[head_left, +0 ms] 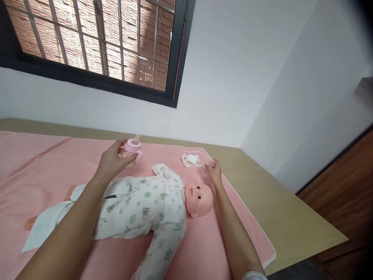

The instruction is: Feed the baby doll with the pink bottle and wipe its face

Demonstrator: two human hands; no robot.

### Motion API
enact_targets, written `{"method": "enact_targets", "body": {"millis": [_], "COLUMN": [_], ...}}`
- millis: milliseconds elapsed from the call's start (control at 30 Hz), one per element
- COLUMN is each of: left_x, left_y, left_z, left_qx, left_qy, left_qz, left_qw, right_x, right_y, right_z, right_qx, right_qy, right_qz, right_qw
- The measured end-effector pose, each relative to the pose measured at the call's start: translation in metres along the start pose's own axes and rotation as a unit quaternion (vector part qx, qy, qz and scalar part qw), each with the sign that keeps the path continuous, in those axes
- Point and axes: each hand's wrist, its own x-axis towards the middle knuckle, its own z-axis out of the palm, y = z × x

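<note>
Two things are held: the left hand (114,158) has fingers around a pink bottle (133,146) near the far edge of the pink mat (52,159); the right hand (216,174) pinches a small clear thing (212,164) by its far right corner. A doll (145,210) lies between.

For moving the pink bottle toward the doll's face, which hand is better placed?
Probably the left hand: it holds the pink bottle. The right hand, though nearer the doll's face, holds a small clear object.
</note>
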Motion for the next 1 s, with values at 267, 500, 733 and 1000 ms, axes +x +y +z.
{"method": "enact_targets", "body": {"millis": [267,500,733,1000], "left_x": [-0.033,-0.069,-0.075,-0.081], "left_y": [0.07,0.104,0.11,0.111], "left_z": [0.028,0.041,0.041,0.038], "left_qx": [-0.006,0.021,0.038,0.045], "left_qy": [-0.09,-0.106,-0.067,-0.056], "left_qz": [0.125,0.231,0.228,0.251], "left_qw": [0.988,0.967,0.971,0.965], "right_x": [-0.057,-0.103,-0.107,-0.115], "right_y": [-0.135,-0.164,-0.158,-0.161], "right_z": [-0.002,0.007,0.015,0.02], "right_qx": [0.226,0.228,0.17,0.226], "right_qy": [-0.114,-0.184,-0.248,-0.284], "right_qz": [-0.126,-0.178,-0.169,-0.096], "right_qw": [0.959,0.939,0.939,0.927]}}
